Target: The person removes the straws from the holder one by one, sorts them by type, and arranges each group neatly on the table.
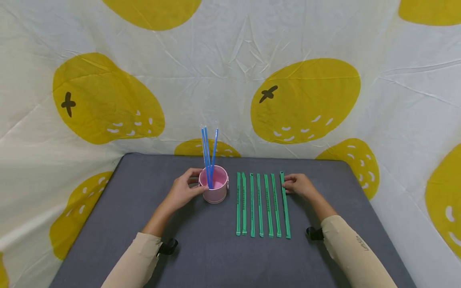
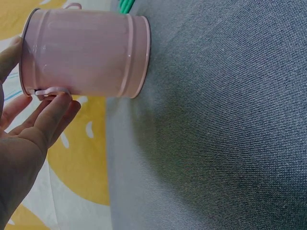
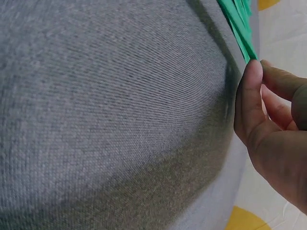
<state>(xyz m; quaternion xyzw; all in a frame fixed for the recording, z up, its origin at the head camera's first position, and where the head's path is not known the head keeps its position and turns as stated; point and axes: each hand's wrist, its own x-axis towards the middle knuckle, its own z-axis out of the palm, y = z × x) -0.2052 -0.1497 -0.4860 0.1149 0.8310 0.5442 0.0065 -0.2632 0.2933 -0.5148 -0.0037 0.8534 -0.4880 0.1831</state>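
Observation:
A small pink bucket stands upright on the table, holding several blue straws in clear wrappers. At its left side my left hand holds it, thumb at the near side and fingers at the far side. The left wrist view shows fingertips against the handle lug on the bucket. Right of the bucket lies a row of several green wrapped straws with dark print. With thumb and fingers, my right hand pinches the rightmost green wrapped straw near its far end, which looks slightly raised.
The dark grey table reaches back to a white cloth printed with yellow fruit, which hangs behind and at both sides. Black wrist camera mounts sit under both beige sleeves.

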